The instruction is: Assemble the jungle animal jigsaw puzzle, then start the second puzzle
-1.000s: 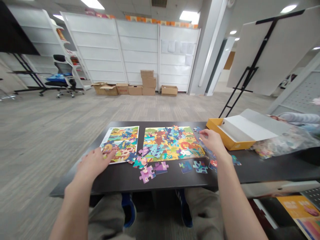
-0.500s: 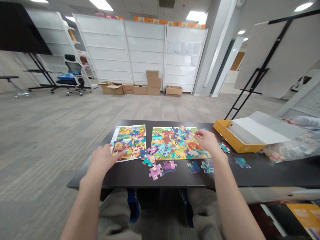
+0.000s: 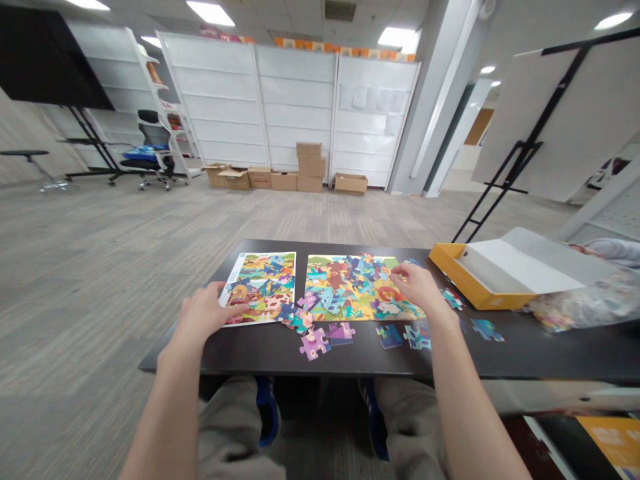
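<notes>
My left hand [image 3: 204,312] rests at the left edge of a printed picture sheet [image 3: 265,283], its thumb stretched over the lower part and apart from the fingers. To the right lies a colourful jigsaw puzzle [image 3: 345,287] with animals, and several pieces lie loose on top of it. Over its right side, my right hand [image 3: 419,288] has thumb and fingertips drawn together; whatever may be between them is hidden. Below the puzzle are loose pieces, including a pink puzzle piece [image 3: 315,344], a purple puzzle piece [image 3: 341,333] and a dark blue puzzle piece [image 3: 389,336].
An open yellow box [image 3: 475,283] stands at the right of the black table [image 3: 280,357]. Beside it is a clear plastic bag [image 3: 585,303]. A blue puzzle piece [image 3: 487,329] lies right of my forearm. Cardboard boxes [image 3: 285,180] line the far shelves.
The view has shifted slightly, so the scene sits a little farther right. Both hands stay nearly in place over the sheet and the puzzle.
</notes>
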Demonstrator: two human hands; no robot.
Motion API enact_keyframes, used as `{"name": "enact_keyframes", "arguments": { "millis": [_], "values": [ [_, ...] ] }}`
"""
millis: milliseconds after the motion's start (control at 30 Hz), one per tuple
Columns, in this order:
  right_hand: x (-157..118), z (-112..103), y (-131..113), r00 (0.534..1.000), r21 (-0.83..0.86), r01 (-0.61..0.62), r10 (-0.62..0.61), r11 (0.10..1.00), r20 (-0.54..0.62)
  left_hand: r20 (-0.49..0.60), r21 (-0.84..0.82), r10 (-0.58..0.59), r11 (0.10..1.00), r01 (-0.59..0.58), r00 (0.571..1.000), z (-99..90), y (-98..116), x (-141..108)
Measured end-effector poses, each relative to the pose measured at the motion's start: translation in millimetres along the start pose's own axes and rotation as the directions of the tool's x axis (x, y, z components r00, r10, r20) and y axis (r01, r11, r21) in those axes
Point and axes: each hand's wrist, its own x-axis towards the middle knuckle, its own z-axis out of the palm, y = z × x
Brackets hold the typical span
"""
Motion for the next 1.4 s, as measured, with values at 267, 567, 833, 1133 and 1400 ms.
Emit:
{"name": "enact_keyframes", "arguments": {
  "millis": [267,567,833,1133,1400],
  "values": [
    [1.1,0.5,-0.8,1.0,0.01,0.016,-0.016,1.0,-0.004,0.001,0.028,0.315,0.949,-0.315,0.949,1.3,81.2,0.0],
    [-4.2,-9.1,-6.4,1.0,0.047,0.014,-0.013,0.999,-0.02,0.063,0.159,0.147,0.975,-0.155,0.987,7.1,135.2,6.9],
    [-9.7,-17.8,-4.4,1.0,0.069,-0.019,0.018,0.997,0.003,0.027,0.117,0.062,0.991,-0.065,0.998,12.5,143.0,4.7],
    [-11.9,-17.3,1.1,1.0,0.081,0.002,-0.001,0.997,-0.01,-0.001,0.152,0.109,0.982,-0.108,0.994,12.9,144.8,2.7],
    [-12.0,-19.9,-2.9,0.999,0.092,-0.027,0.023,0.995,0.039,-0.019,-0.002,0.17,0.985,-0.17,0.985,18.6,133.5,8.8]
  ]
}}
